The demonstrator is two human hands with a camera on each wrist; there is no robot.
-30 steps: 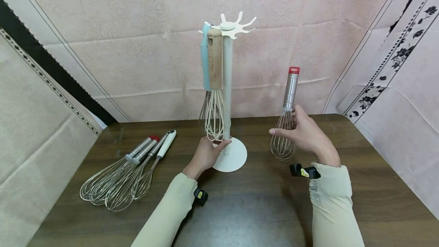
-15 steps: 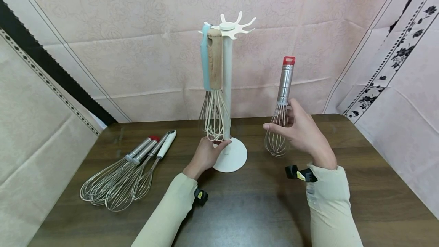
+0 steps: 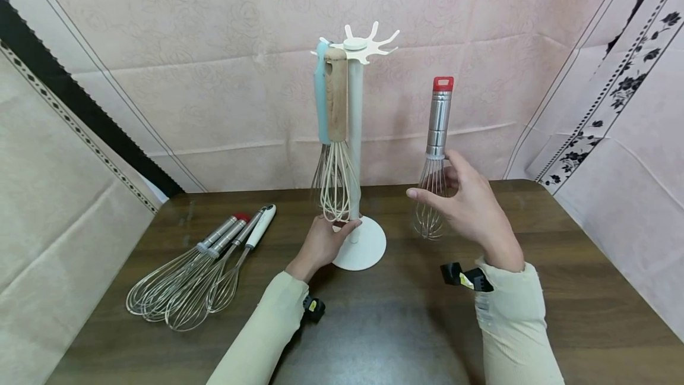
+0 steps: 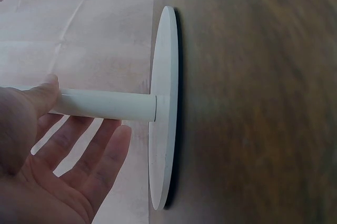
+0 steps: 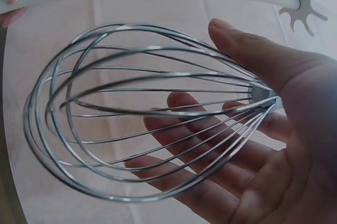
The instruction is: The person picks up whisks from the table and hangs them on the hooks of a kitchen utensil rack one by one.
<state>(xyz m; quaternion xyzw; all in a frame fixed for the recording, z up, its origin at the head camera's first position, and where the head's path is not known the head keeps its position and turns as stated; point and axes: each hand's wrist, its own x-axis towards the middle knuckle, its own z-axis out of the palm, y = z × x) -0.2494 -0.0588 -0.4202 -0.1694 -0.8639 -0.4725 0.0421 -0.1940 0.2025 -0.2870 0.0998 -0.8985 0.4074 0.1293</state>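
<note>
My left hand (image 3: 322,241) grips the white pole (image 4: 108,104) of a whisk stand just above its round base (image 3: 369,247), thumb on one side and fingers on the other. A steel whisk (image 3: 438,123) with a red end cap stands nearly upright in the air right of the stand. My right hand (image 3: 475,207) holds it by the wire loops, near the handle's lower end; the right wrist view shows the fingers behind the wires (image 5: 131,110). From the stand's star-shaped hook top (image 3: 369,46) hang a wooden-handled whisk (image 3: 336,97) and a blue-handled whisk (image 3: 321,94).
Several steel whisks (image 3: 179,284) lie bunched on the left of the brown wooden table (image 3: 385,331), one with a white handle (image 3: 262,224). Behind the table hangs a pale pink patterned cloth (image 3: 240,106). Free hooks point to the stand's back and right.
My right hand has moved left and up with the red-capped whisk, which now stands higher and more upright. The left hand keeps its grip on the pole.
</note>
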